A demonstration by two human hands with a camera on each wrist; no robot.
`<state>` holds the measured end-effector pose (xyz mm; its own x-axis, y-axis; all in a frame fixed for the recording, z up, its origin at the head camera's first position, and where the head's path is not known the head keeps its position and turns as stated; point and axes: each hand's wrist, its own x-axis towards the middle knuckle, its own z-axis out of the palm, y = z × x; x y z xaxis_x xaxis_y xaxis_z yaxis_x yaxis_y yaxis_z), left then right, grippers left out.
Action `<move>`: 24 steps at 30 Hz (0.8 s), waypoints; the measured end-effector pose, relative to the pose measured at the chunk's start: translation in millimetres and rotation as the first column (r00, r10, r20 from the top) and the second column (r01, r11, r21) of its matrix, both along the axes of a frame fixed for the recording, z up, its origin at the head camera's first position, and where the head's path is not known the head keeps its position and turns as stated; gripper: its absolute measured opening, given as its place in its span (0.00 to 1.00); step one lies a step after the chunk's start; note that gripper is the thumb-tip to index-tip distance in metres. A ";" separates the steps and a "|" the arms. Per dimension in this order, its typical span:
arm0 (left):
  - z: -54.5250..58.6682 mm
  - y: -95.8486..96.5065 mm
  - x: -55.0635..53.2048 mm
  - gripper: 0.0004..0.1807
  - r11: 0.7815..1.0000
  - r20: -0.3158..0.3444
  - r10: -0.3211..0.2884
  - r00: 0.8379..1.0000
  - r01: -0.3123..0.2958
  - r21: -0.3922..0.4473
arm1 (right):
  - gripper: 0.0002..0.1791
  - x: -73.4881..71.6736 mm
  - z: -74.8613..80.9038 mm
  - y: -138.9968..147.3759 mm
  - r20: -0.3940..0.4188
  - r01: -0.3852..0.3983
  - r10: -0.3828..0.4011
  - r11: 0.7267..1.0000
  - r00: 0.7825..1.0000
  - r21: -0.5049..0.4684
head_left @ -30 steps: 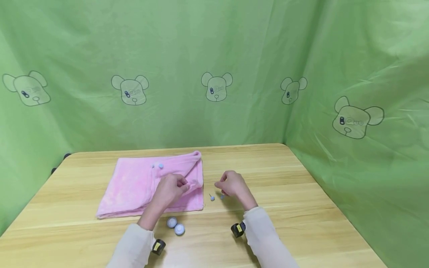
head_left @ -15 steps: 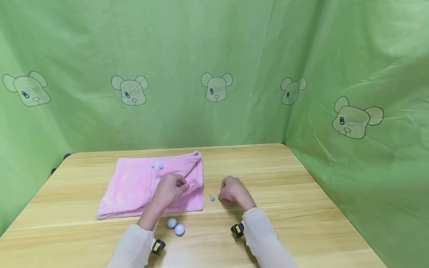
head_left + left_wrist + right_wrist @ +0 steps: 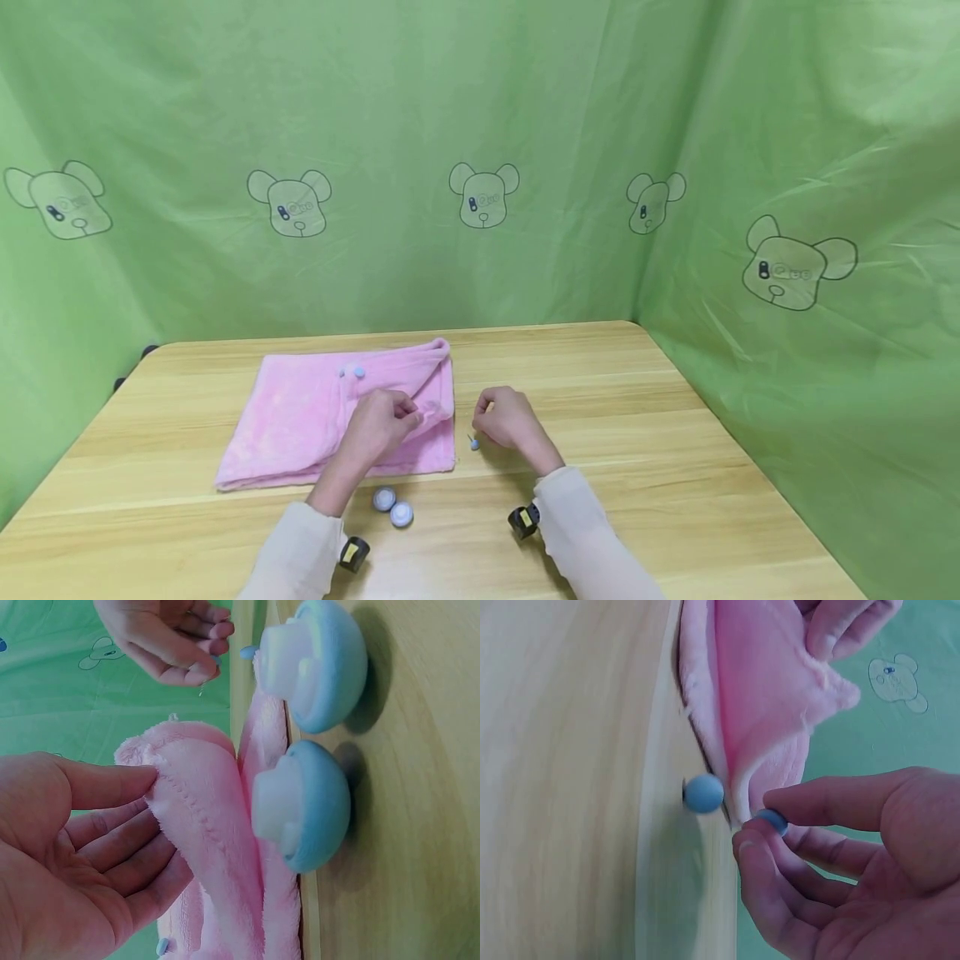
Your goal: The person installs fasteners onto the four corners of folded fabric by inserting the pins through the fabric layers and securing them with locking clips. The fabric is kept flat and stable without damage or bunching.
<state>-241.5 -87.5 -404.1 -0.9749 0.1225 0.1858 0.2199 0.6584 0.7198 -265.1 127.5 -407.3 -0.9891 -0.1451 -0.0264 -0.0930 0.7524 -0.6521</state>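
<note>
My left hand (image 3: 381, 427) pinches a raised, stitched edge of the folded pink plush blanket (image 3: 199, 787) between thumb and forefinger. To its right, just above the table, my right hand (image 3: 512, 419) holds a pin by its round blue head (image 3: 772, 820); its thin point shows below the fingers in the left wrist view. A second blue-headed pin (image 3: 475, 445) lies on the table close under the right hand. Two pale-blue domed caps with white inner parts (image 3: 330, 667) (image 3: 304, 806) sit side by side on the table, nearer me than the blanket.
Two small blue pieces (image 3: 359, 372) are on the blanket's far part. The wooden table (image 3: 675, 500) is bordered by green curtains (image 3: 390, 275) behind and at the sides. Black wrist cameras (image 3: 354, 553) hang under both sleeves.
My right hand has come down, picked up one of the two pins beside the blanket, and risen slightly to the left with it. The left hand has stayed in place.
</note>
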 end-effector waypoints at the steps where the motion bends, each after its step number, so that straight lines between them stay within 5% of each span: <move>1: 0.0 -0.2 0.2 0.03 1.000 -0.005 -0.003 1.000 0.003 -0.001 | 0.04 0.5 0.1 -1.7 -0.007 -0.006 0.006 1.000 1.000 -0.017; 16: 0.6 -0.9 -0.8 0.03 1.000 -0.019 -0.007 1.000 0.007 0.001 | 0.02 7.1 5.2 -21.6 0.076 -0.067 0.086 0.971 0.993 -0.230; 24: -0.5 -1.4 -1.9 0.03 1.000 0.001 0.012 1.000 -0.012 0.007 | 0.04 7.5 7.2 -21.9 0.114 -0.049 0.078 0.971 0.990 -0.234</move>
<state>-243.4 -88.9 -404.6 -0.9766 0.1091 0.1854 0.2109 0.6564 0.7244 -257.6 105.6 -400.1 -0.9691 -0.2237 -0.1042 -0.0453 0.5763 -0.8160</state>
